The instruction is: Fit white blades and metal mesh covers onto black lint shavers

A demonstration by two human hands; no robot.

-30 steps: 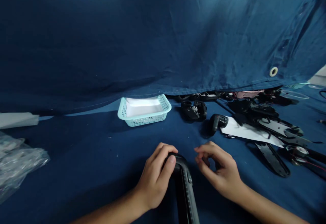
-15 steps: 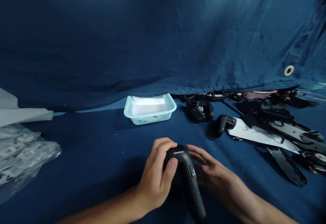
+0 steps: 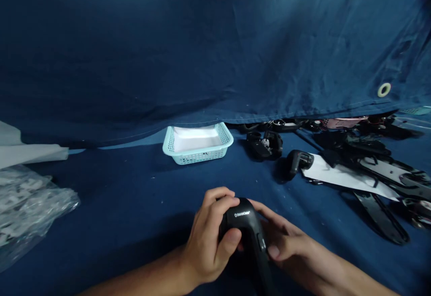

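Observation:
A black handheld appliance with a bent head, a small white logo and a slide switch on its handle is at the bottom middle. My left hand wraps the head from the left, fingers over the top and thumb on the near side. On the other side, my right hand has its thumb against the handle beside the switch; its fingers reach behind the head, partly hidden. The handle's lower end runs out of the picture. Which kind of appliance it is, I cannot tell.
A light-blue basket lined with white stands beyond my hands. To the right lie a similar black bent head, an opened black housing, a long black shell and white paper. At left is a clear plastic bag of parts.
My right hand has closed in on the appliance, its thumb now at the handle beside the switch. The appliance has shifted slightly nearer to me and to the right, with my left hand still on it.

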